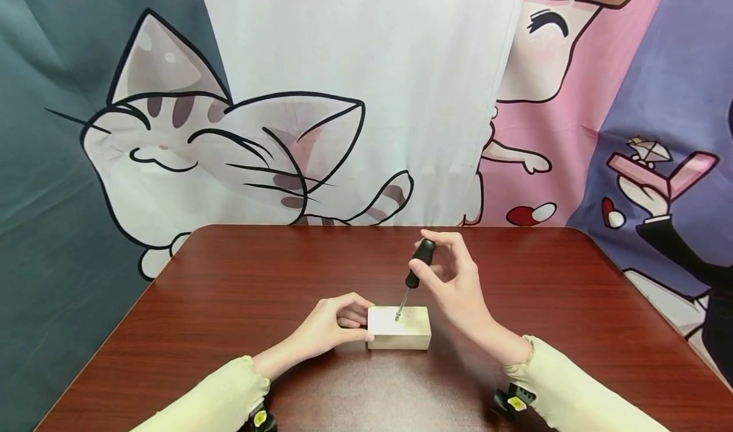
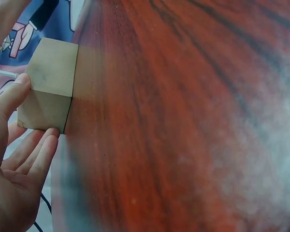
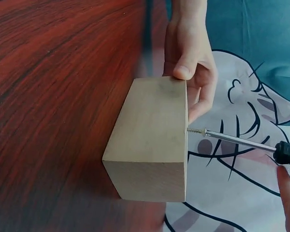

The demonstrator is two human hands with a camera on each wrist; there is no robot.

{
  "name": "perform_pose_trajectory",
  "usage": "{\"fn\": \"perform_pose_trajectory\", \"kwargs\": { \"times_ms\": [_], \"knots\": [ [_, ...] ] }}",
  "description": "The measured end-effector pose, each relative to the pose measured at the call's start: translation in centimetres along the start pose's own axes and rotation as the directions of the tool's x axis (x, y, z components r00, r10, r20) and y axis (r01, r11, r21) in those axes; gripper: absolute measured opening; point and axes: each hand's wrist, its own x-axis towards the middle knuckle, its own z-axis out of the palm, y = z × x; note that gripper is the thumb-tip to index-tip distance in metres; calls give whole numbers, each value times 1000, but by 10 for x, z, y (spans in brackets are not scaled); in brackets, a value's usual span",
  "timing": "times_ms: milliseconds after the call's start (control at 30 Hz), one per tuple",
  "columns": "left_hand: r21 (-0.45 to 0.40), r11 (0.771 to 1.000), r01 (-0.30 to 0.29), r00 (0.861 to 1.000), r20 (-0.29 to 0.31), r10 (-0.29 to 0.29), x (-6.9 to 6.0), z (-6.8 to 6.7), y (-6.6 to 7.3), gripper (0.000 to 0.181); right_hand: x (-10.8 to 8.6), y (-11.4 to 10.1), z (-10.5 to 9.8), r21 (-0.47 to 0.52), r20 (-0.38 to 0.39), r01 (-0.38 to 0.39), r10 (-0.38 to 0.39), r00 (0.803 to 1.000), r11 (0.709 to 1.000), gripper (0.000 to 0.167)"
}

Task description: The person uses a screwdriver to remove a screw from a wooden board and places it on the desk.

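Observation:
A pale wooden block [image 1: 399, 327] lies on the table, and a screw [image 3: 196, 131] stands partly out of its top face. My left hand [image 1: 335, 322] grips the block's left end; in the left wrist view the thumb is near the top edge and the fingertips are low on the end. My right hand [image 1: 458, 284] holds a screwdriver [image 1: 421, 263] by its black handle, thumb on one side and fingers on the other. The screwdriver leans slightly right, its metal shaft [image 3: 239, 140] meeting the screw's head. The screw's lower part is hidden in the wood.
The reddish-brown wooden table [image 1: 258, 273] extends around the block. Behind it hangs a cloth backdrop [image 1: 366, 37] with a cartoon cat and figures. Small black devices, such as the right one [image 1: 512, 401], sit at both wrists.

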Motion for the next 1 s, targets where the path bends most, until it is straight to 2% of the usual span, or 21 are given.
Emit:
{"fn": "perform_pose_trajectory", "kwargs": {
  "times_ms": [133,267,533,633,767,833,1000],
  "knots": [
    [-6,1000,-2,1000,-2,2,0,0,1,42,1,-1,-2,-75,-42,-33,30,999,997,50],
    [-5,1000,-1,1000,-4,1,0,0,0,42,3,-2,-5,-98,-29,-26,23,999,995,47],
    [-2,1000,-1,1000,-1,1,-1,1,0,42,3,-5,-9,-29,56,-8,10,998,1000,46],
    [-6,1000,1,1000,0,-1,-1,0,1,41,2,-5,-8,27,92,23,-25,995,999,45],
    [-10,1000,-3,1000,-3,3,0,0,1,41,0,-4,-8,61,92,48,-53,994,997,41],
    [-11,1000,-2,1000,0,2,0,0,0,42,-2,-2,-8,32,73,44,-46,996,999,40],
    [3,1000,-1,1000,6,1,0,0,0,42,-4,-3,-7,-135,-12,41,-43,999,990,51]
  ]
}}
